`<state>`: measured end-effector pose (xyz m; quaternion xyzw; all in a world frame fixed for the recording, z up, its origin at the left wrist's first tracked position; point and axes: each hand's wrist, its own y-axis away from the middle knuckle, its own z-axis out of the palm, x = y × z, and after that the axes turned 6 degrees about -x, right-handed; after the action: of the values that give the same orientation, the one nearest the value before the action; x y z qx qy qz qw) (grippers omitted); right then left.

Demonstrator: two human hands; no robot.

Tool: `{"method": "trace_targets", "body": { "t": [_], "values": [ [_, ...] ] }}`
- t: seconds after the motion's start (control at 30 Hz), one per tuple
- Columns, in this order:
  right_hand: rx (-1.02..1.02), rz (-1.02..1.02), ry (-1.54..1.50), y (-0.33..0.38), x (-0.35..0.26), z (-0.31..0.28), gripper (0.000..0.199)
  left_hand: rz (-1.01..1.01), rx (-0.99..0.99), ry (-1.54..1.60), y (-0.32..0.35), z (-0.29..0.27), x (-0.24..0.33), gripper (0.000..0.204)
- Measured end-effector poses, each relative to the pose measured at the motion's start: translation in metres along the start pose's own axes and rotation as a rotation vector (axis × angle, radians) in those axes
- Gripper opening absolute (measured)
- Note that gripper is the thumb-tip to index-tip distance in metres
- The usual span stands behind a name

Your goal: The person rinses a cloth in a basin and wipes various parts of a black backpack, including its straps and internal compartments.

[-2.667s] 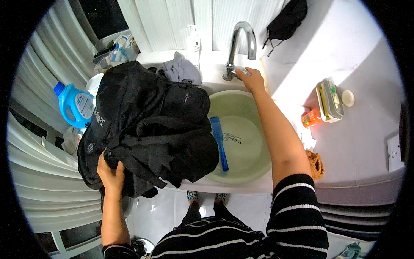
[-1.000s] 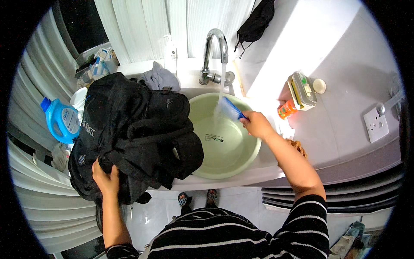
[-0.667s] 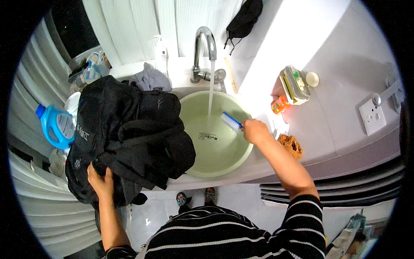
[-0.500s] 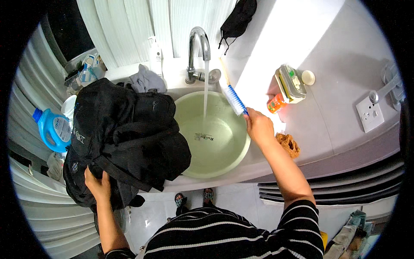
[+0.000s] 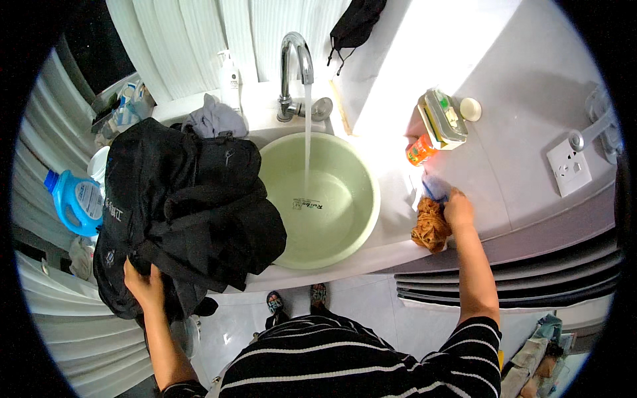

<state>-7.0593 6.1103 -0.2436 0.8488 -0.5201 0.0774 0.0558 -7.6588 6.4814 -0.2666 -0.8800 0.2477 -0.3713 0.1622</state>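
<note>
My left hand (image 5: 144,285) is closed on the lower left edge of a bulky black backpack (image 5: 219,199), which rests on the counter left of the basin. Water runs from the chrome faucet (image 5: 296,56) into a pale green basin (image 5: 369,225), which holds some water. At the right, my right hand (image 5: 459,209) has its fingers closed round the end of a blue-and-white brush (image 5: 434,188), low over the counter. The brush is smeared by motion; I cannot tell whether it touches the counter. Close beside that hand lies a crumpled brown cloth (image 5: 431,227).
An orange container (image 5: 421,150) stands by a clear lidded box (image 5: 443,119) and a round white lid (image 5: 470,109). Left of the backpack is a blue detergent bottle (image 5: 78,202). A grey cloth (image 5: 213,119) and a white pump bottle (image 5: 229,83) sit behind it.
My right hand has carried the brush from over the basin's right rim to the counter beside the brown cloth. My left hand keeps its hold on the backpack.
</note>
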Motion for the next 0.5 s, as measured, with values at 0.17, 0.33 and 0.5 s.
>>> {"method": "trace_targets", "body": {
  "t": [0.17, 0.33, 0.5],
  "values": [
    [0.504, -0.319, 0.053, 0.03, -0.059, -0.01, 0.034, 0.005, -0.013, -0.003, 0.0, -0.002, 0.001, 0.046],
    [0.329, -0.488, -0.507, 0.05, -0.159, -0.041, 0.047, -0.018, 0.012, -0.004, 0.002, -0.004, 0.003, 0.042],
    [-0.774, 0.02, -1.104, 0.021, -0.158, -0.013, 0.042, 0.052, 0.022, -0.086, -0.002, -0.003, 0.012, 0.039]
  ]
}}
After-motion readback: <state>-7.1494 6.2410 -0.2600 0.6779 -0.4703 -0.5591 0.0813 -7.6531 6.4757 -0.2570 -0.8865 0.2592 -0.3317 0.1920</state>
